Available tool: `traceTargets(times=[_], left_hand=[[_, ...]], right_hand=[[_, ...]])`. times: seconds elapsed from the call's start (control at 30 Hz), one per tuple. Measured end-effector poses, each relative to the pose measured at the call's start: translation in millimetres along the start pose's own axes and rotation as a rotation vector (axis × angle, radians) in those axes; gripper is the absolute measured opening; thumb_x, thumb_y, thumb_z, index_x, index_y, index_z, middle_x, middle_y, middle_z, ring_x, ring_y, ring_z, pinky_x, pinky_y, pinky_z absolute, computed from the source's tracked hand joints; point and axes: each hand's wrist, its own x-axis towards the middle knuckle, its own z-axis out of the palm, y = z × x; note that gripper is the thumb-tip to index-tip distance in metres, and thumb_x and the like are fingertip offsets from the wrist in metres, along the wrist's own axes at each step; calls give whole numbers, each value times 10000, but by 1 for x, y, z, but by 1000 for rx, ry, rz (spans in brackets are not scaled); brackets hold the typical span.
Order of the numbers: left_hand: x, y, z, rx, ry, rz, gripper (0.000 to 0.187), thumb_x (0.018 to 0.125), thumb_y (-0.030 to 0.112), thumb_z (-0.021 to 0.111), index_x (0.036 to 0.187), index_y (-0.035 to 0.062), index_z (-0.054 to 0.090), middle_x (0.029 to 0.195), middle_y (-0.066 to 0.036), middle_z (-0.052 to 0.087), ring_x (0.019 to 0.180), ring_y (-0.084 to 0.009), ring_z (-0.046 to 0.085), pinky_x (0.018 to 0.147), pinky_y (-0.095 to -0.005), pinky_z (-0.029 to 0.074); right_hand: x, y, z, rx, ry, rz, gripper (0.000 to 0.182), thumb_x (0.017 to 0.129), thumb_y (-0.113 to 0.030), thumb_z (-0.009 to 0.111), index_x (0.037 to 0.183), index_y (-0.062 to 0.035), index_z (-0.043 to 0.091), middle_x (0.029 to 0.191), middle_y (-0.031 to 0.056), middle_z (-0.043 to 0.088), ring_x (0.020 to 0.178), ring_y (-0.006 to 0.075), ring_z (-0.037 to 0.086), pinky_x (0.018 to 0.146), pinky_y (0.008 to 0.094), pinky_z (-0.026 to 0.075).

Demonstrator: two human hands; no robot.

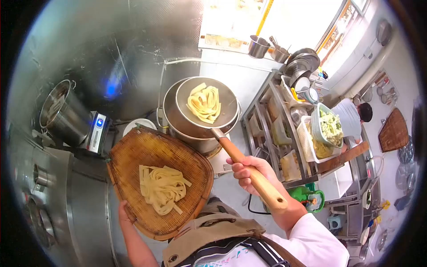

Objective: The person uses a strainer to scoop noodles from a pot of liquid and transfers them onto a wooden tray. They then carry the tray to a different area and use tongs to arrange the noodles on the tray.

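Note:
Wide pale noodles (204, 103) lie in a round strainer (184, 100) held over a large metal pot (169, 103). My right hand (253, 172) is closed round the strainer's long wooden handle (267, 191). At the lower left, my left hand (125, 214) grips the edge of a woven bamboo tray (126, 162), its fingers partly hidden beneath. A second pile of wide noodles (163, 189) rests on that tray, which is close to the pot's near side.
Another tall pot (69, 118) stands at the left beside a device with a blue display (98, 127). A metal rack (262, 115) at the right bears baskets, including one with chopped greens (330, 127). Behind it is another person (347, 118).

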Motion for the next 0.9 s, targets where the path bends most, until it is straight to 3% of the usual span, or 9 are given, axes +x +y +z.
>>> traceTargets(times=[0.07, 0.17, 0.27, 0.4, 0.5, 0.6, 0.77, 0.9], left_hand=[[1, 2, -3, 23, -34, -30, 520, 795, 292, 624, 1217, -4, 555, 1123, -151, 647, 979, -318, 644, 865, -452, 540], [-13, 5, 26, 17, -79, 121, 507, 799, 280, 616, 1213, -6, 556, 1124, -150, 647, 985, -315, 642, 872, -452, 538], [10, -5, -11, -69, -66, -5, 500, 804, 271, 607, 1217, -5, 554, 1128, -152, 646, 998, -324, 637, 878, -450, 534], [11, -4, -9, -57, -48, 18, 502, 805, 270, 609, 1223, -2, 551, 1149, -157, 636, 1016, -331, 627, 882, -451, 530], [12, -8, -15, -66, -45, 8, 516, 805, 271, 610, 1239, 0, 544, 1166, -158, 628, 1027, -333, 622, 884, -449, 528], [21, -8, -20, -47, -46, 30, 534, 807, 282, 608, 1256, 1, 536, 1175, -161, 624, 1036, -332, 619, 888, -446, 526], [21, -4, -19, -24, -73, -36, 542, 820, 290, 593, 1278, 9, 525, 1181, -168, 620, 1047, -334, 612, 900, -455, 516], [10, -4, -3, -28, -26, 4, 572, 812, 310, 602, 1300, 26, 511, 1208, -159, 607, 1071, -334, 596, 915, -459, 500]], right_hand=[[31, -13, -10, 29, -21, -9, 312, 908, -132, 550, 1152, 52, 485, 804, 24, 551, 617, 91, 533, 499, 242, 477], [34, -9, -11, 55, -32, -4, 309, 907, -115, 539, 1162, 48, 476, 802, 23, 550, 620, 97, 541, 512, 243, 493], [21, 13, -21, 48, -31, 1, 299, 902, -128, 556, 1140, 36, 484, 798, 26, 557, 628, 99, 555, 525, 227, 505], [41, 10, -30, 17, 53, -26, 340, 905, -142, 572, 1183, 33, 487, 794, 28, 540, 595, 111, 527, 512, 244, 505], [14, 24, -35, -168, -56, -132, 371, 905, -160, 591, 1218, 13, 491, 772, 32, 535, 583, 111, 512, 486, 246, 489], [8, 52, -58, -307, 16, -162, 417, 895, -176, 613, 1252, -3, 484, 789, 32, 524, 562, 90, 483, 447, 230, 441], [28, 17, -43, -47, 4, -27, 368, 896, -122, 566, 1213, 25, 450, 794, 22, 518, 561, 87, 473, 455, 232, 439], [29, 4, -29, -49, 60, -29, 362, 896, -121, 573, 1210, 22, 461, 784, 23, 517, 561, 87, 477, 459, 227, 440]])
